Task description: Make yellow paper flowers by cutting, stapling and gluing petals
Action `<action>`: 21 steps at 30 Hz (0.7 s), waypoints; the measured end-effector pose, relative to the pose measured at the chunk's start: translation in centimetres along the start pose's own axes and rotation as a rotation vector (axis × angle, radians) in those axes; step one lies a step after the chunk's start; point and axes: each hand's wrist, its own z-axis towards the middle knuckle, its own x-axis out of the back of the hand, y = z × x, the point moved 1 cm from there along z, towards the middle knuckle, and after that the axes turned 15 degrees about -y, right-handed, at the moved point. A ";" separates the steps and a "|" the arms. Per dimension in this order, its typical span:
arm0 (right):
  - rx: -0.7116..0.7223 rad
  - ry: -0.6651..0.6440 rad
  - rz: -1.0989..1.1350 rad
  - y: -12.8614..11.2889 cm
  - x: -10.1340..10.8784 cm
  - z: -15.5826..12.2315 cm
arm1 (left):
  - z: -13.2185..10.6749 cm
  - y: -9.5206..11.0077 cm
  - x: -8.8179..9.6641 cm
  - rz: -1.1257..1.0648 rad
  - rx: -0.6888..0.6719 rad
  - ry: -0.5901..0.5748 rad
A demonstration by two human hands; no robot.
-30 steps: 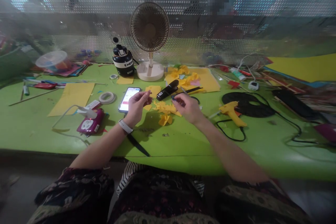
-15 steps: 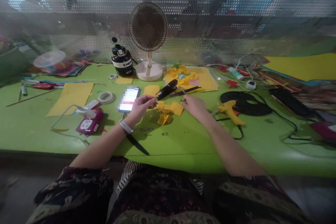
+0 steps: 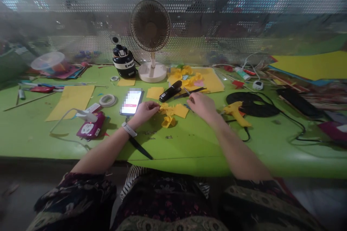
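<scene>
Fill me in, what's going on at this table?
Yellow paper flowers lie between two bare hands. The left hand has its fingers pinched at the flowers' edge; whether they grip anything is unclear. The right hand holds a slim tool, its tip pointing away from the body. The stapler lies just behind the flowers, the glue gun off to the right.

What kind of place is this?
Probably a place for making crafts. There's a yellow glue gun, a black stapler and yellow paper flowers.
</scene>
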 end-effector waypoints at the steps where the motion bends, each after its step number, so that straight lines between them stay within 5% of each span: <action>1: -0.023 -0.004 0.007 0.5 0.4 0.1 | 0.0 0.0 0.0 0.012 -0.003 0.001; 21: -0.238 0.109 0.143 8.4 5.1 -2.7 | -0.1 0.6 0.4 0.126 -0.008 0.076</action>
